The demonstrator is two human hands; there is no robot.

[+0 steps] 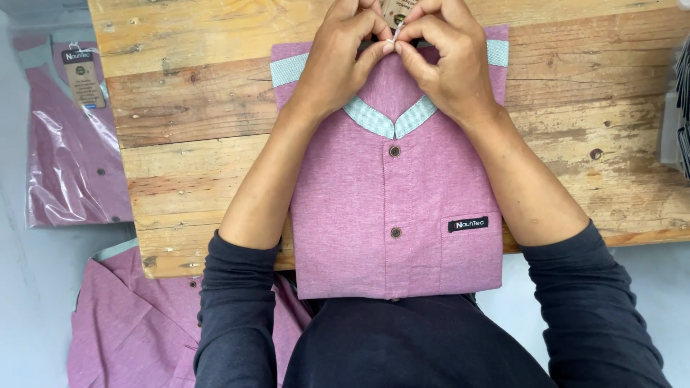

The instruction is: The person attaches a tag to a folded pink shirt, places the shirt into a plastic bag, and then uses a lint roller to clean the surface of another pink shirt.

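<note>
Both hands (392, 54) pinched at collar of folded pink shirt (395, 208) on wooden table (194, 108).

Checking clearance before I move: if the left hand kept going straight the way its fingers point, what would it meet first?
The left hand points toward the right hand; their fingertips already meet at the small tag string, so it likely meets those fingers first.

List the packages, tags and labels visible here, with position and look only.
Clear plastic bag: left of the table, holding a folded pink shirt with a dark card tag.
Small black rectangular label: on the pocket of the folded pink shirt.
Brown card tag: top edge, between both hands, mostly hidden.
</note>
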